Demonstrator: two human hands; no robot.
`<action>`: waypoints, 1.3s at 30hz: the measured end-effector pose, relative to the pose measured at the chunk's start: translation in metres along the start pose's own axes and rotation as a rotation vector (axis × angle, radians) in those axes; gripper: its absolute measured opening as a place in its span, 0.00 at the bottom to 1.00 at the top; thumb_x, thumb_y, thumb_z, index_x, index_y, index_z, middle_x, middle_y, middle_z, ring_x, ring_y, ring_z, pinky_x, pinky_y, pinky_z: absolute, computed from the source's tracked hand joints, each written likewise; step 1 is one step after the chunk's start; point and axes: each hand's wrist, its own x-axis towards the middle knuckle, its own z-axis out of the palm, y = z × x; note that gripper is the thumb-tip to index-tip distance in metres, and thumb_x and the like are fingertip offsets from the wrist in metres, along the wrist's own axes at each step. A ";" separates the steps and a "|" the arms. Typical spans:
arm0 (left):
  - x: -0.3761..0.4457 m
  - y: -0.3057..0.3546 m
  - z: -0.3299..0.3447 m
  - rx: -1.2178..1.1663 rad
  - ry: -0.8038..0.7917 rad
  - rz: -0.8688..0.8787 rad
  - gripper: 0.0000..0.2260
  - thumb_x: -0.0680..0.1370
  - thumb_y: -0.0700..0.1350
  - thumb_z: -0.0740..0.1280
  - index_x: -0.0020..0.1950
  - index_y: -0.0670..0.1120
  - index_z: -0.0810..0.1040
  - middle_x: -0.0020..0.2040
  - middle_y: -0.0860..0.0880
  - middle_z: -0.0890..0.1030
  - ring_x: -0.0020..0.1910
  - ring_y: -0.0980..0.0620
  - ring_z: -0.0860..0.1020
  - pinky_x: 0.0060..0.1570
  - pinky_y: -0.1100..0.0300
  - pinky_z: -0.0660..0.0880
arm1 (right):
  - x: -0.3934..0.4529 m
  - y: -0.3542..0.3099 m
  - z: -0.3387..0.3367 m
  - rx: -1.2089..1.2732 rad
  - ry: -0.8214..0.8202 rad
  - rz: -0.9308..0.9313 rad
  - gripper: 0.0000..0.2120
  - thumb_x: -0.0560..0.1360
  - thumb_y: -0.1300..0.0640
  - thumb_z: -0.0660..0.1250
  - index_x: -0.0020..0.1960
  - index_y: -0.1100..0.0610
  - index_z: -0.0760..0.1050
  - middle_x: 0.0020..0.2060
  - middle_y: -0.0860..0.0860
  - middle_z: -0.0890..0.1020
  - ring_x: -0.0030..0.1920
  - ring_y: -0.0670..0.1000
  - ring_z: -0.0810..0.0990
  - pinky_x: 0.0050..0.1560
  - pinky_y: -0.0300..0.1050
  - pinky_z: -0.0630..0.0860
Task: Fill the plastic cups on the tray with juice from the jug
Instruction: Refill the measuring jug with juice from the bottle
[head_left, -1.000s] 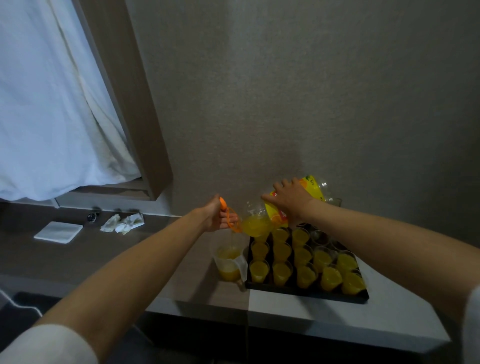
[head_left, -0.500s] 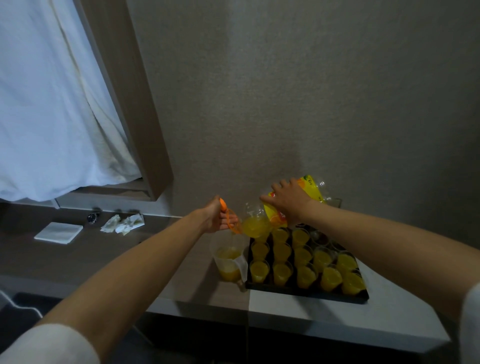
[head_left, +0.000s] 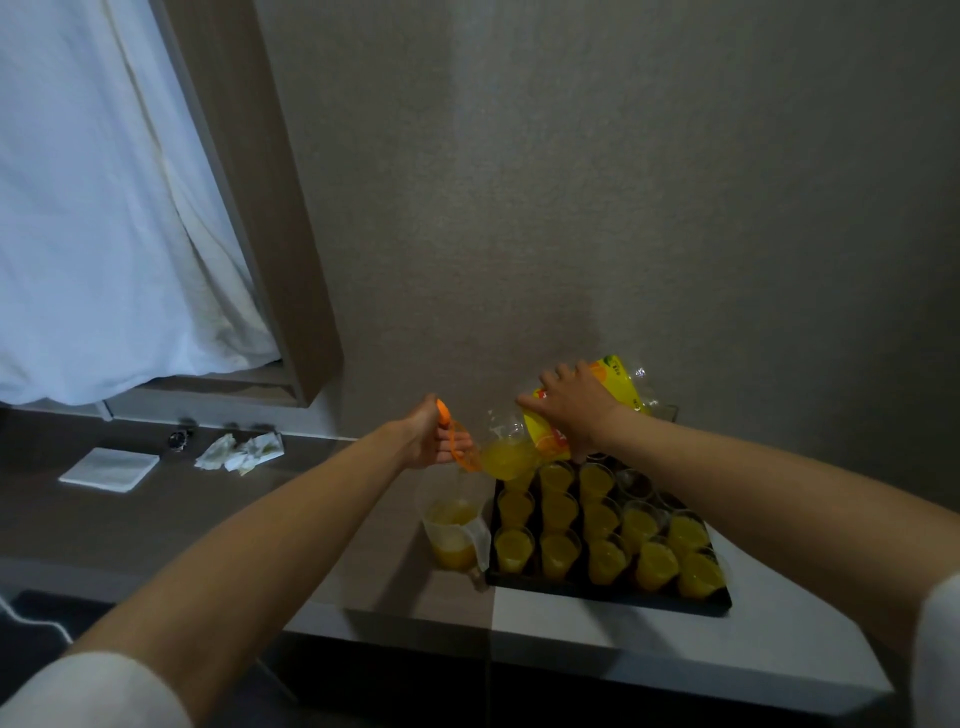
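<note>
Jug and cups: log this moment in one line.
left hand grips orange handle | right hand holds tilted juice bottle | jug beside tray | most cups filled

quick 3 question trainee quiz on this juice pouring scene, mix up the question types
1. True or false: the left hand holds the orange handle of the tilted clear plastic jug.
2. The right hand rests on: A) the yellow juice packet B) the folded white napkin C) the black tray.
3. Fill in: the separate clear measuring cup stands to the ____ of the tray.

Key: 1 true; 2 A; 3 left.
</note>
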 end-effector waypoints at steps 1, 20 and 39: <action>0.001 0.001 0.000 -0.002 0.005 0.003 0.13 0.80 0.42 0.51 0.39 0.40 0.68 0.42 0.38 0.78 0.34 0.44 0.81 0.38 0.55 0.75 | 0.000 0.000 0.000 0.002 0.000 0.000 0.60 0.61 0.41 0.83 0.81 0.46 0.48 0.73 0.62 0.65 0.71 0.64 0.68 0.67 0.59 0.67; -0.004 0.003 -0.001 0.013 0.019 0.010 0.13 0.81 0.43 0.50 0.39 0.41 0.67 0.43 0.38 0.78 0.39 0.44 0.78 0.39 0.55 0.74 | 0.002 -0.001 -0.003 -0.003 0.007 -0.008 0.60 0.61 0.42 0.84 0.81 0.46 0.49 0.73 0.63 0.65 0.70 0.65 0.68 0.66 0.61 0.67; -0.012 0.004 -0.003 0.027 0.012 -0.007 0.11 0.79 0.39 0.51 0.40 0.39 0.68 0.43 0.39 0.78 0.39 0.45 0.78 0.37 0.55 0.73 | 0.003 0.000 -0.010 -0.039 0.037 -0.027 0.59 0.62 0.43 0.84 0.81 0.46 0.49 0.72 0.63 0.66 0.70 0.65 0.69 0.65 0.60 0.69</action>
